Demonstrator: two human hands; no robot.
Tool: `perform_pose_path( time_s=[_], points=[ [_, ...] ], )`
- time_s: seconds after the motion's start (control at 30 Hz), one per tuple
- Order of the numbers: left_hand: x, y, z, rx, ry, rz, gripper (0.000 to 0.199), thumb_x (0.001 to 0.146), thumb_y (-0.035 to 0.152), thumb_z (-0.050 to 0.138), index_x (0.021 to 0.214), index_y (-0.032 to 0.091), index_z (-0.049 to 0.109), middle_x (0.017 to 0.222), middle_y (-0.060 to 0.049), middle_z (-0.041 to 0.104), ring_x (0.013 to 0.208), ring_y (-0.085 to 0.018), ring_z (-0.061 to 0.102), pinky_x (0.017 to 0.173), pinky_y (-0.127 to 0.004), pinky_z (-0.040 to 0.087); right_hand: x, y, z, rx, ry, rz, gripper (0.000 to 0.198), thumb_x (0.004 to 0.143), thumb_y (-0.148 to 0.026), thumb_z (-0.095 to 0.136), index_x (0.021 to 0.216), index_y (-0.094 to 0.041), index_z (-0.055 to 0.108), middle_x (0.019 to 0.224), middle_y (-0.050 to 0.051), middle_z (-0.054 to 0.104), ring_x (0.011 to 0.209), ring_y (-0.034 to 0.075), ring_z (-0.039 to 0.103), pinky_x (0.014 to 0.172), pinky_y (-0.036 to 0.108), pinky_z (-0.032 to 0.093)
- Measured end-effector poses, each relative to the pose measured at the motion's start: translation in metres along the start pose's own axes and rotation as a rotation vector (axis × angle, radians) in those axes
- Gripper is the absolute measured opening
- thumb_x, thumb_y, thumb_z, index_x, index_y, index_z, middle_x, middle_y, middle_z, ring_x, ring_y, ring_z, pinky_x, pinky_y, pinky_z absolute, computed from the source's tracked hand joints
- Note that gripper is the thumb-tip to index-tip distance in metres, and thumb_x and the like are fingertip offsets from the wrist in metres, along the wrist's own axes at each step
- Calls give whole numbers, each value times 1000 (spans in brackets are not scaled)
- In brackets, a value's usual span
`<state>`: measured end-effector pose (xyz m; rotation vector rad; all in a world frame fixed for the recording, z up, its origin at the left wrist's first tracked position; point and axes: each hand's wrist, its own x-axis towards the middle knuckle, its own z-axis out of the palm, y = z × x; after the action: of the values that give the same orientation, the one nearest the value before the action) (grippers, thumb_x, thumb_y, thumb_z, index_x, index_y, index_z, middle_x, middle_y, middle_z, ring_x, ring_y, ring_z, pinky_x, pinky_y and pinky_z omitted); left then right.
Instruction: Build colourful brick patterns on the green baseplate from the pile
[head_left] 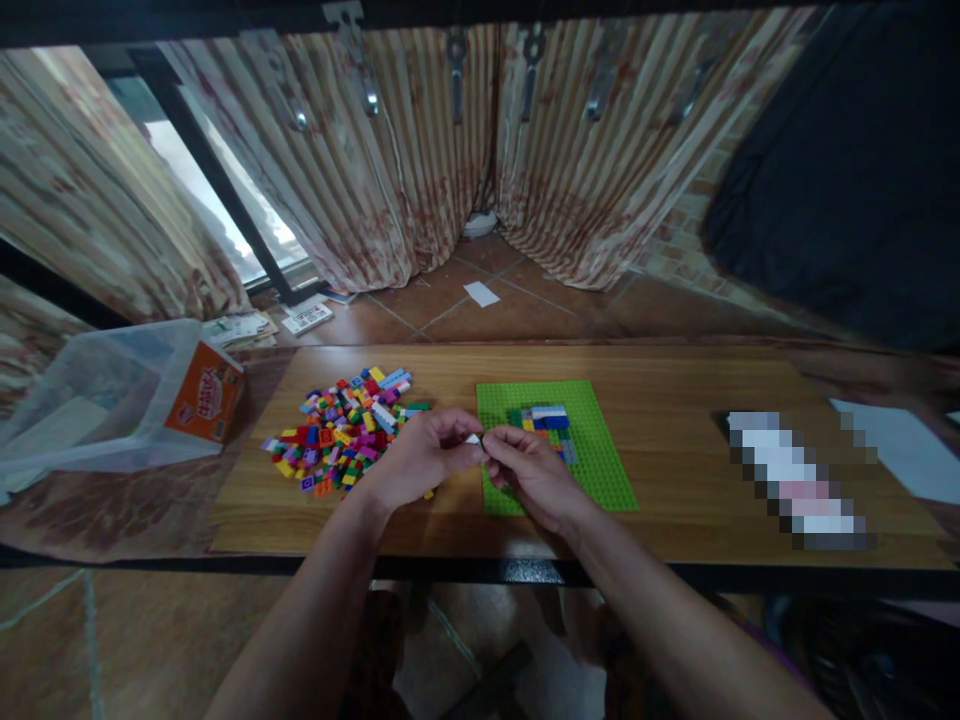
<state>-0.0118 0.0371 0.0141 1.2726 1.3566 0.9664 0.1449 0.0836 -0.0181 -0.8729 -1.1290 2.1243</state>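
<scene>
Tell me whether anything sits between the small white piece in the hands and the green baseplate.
Nothing visible does. The left hand and right hand pinch the small white piece together right at the left edge of the green baseplate. The bricks already on the plate sit farther back; the loose brick pile lies off to the left.

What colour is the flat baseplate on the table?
Bright green; the baseplate shows best in the head view.

Left edge: clear plastic bin (90, 395) with orange box (204, 392). Right of frame: white paper (904, 445) on desk (690, 400). Top: striped curtains (420, 150); tiled floor (525, 300) behind.
</scene>
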Motion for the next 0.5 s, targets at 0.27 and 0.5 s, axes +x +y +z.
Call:
perform_pose_path(
  time_s=[0.27,0.5],
  points=[
    [-1,1,-1,-179,-21,-58,22,74,28,69,90,13,62,79,-2,66,71,-12,60,67,-23,47,-1,-5,-2,136,-7,55,23,68,-38,75,69,-17,64,66,-2,60,54,6,46,47,20,32],
    [-2,-1,-2,-279,12,-85,32,74,33,71,99,14,62,87,-4,67,78,-14,62,73,-26,50,2,-9,-4,305,20,88,15,65,-29,71,67,-16,63,68,0,63,55,7,46,45,19,29]
  ],
)
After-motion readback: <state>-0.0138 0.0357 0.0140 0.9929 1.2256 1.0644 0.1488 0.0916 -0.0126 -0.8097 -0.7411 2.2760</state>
